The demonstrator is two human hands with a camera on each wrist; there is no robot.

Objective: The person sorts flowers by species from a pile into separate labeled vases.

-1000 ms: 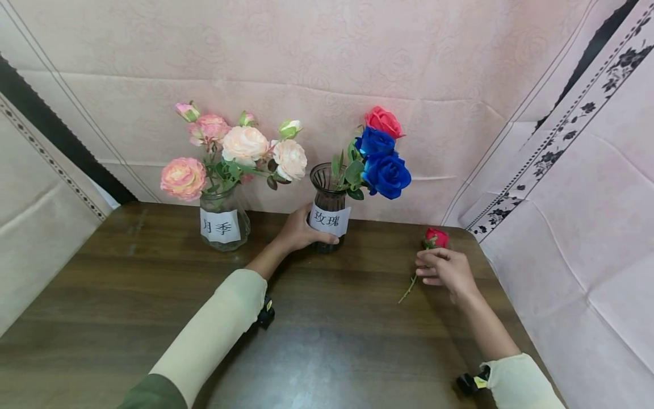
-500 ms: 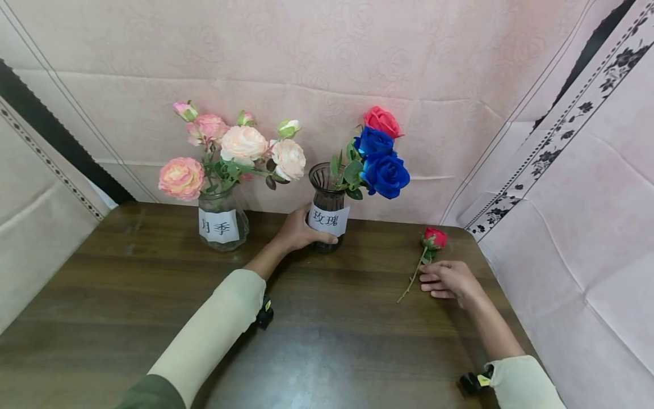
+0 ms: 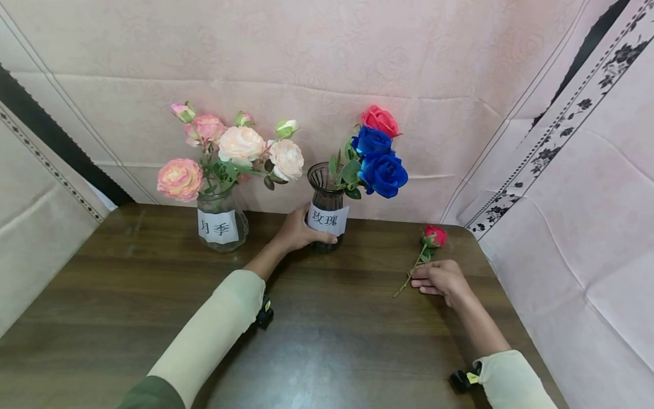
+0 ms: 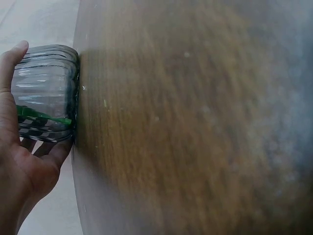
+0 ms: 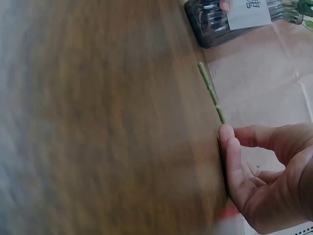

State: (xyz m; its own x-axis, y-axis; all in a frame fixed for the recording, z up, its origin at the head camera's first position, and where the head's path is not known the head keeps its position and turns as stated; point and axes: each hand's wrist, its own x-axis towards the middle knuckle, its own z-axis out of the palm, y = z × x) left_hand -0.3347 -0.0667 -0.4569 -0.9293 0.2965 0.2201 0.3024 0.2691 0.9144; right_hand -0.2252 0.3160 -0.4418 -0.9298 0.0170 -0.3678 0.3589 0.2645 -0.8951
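Observation:
My left hand (image 3: 300,232) grips a dark ribbed glass vase (image 3: 327,197) low on its body, thumb across the front under a white paper label (image 3: 328,220). Two blue roses (image 3: 383,173) and a pinkish-red rose (image 3: 380,120) lean out of its right side. In the left wrist view, green stem ends (image 4: 46,116) show through the glass. At the right, my right hand (image 3: 438,279) pinches the stem of a single red rose (image 3: 435,236) between thumb and fingertips. The bare lower stem (image 5: 211,93) sticks out past the fingertips in the right wrist view.
A clear glass vase (image 3: 225,244) with a label stands left of the dark vase, holding pink and cream flowers (image 3: 242,144). Both vases stand near the far edge of the brown wooden table (image 3: 317,341). Pale patterned cloth (image 3: 306,51) hangs behind and at the sides.
My right hand has slid from just below the rose's head down its stem, loosening and then pinching it lower. The left hand and the dark vase have stayed in place.

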